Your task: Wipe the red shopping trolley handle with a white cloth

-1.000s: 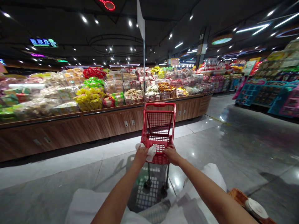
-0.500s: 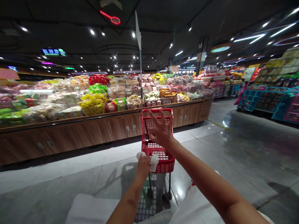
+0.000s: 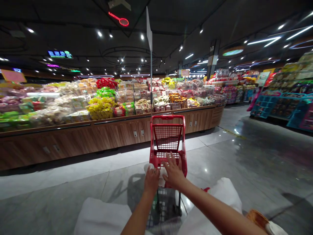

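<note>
A small red shopping cart (image 3: 168,127) stands in front of me, with its basket grid in view. My left hand (image 3: 152,179) is closed over the near end of the cart, its fingers wrapped on a crumpled white tissue-like sheet (image 3: 161,180) that shows on both sides of the hand. Whether this is paper or thin plastic I cannot tell. My right hand (image 3: 174,171) hovers just right of it, over the near edge of the cart's basket, fingers spread and nothing held. It partly covers the white sheet; contact with it is unclear.
A long wooden display counter (image 3: 117,133) piled with bagged goods (image 3: 101,107) runs across ahead of the cart. A thin pole with a sign (image 3: 149,31) rises behind the cart. Blue display racks (image 3: 262,102) stand at right. Grey shiny floor (image 3: 227,153) lies between.
My right hand has come down and nearer, from raised before the cart's upper back to beside my left hand. The left hand keeps its grip. The view has shifted slightly.
</note>
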{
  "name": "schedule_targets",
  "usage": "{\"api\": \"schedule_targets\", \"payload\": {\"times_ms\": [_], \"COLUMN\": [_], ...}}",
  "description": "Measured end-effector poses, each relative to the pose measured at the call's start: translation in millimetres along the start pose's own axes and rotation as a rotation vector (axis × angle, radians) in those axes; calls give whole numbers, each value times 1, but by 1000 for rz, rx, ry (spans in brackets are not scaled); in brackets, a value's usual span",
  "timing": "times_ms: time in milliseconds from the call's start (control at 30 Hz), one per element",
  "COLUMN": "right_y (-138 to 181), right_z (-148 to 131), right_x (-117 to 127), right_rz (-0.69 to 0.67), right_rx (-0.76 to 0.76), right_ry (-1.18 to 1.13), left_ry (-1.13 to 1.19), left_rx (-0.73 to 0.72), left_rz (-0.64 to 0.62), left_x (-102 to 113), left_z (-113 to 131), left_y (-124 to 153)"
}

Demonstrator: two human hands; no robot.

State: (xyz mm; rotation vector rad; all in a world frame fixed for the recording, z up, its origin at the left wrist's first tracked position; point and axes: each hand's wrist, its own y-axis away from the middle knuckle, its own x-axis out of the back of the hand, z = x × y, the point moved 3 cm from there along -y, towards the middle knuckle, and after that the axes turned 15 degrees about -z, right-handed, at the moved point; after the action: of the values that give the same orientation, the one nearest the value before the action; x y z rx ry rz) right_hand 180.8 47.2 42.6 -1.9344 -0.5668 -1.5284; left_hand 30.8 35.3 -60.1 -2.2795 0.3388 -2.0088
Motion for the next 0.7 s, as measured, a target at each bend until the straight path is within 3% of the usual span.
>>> {"api": "schedule_targets", "payload": {"times_ms": [100,200,400,533,700], "right_y": [34,36,5,-8,-31], "right_z": [26,45,57,56,47], "right_x": [-86,-120,-95,-74,-72], "right_rz": [-140,-215,-322,-232,-198], "right_rx": [-121,-105,2,71,150], "right_ry": [-11,-18,14,-59,-131], "left_ry": [10,41,70,67,83], "left_rx": [-3,7,101,146,51], "left_rz": [-9,-38,-28,-56,-46], "left_x": [-1,1,8,10,16], "left_z": [2,0,-2,-16,-45], "left_y": [3,-2,-19,-18,-3]}}
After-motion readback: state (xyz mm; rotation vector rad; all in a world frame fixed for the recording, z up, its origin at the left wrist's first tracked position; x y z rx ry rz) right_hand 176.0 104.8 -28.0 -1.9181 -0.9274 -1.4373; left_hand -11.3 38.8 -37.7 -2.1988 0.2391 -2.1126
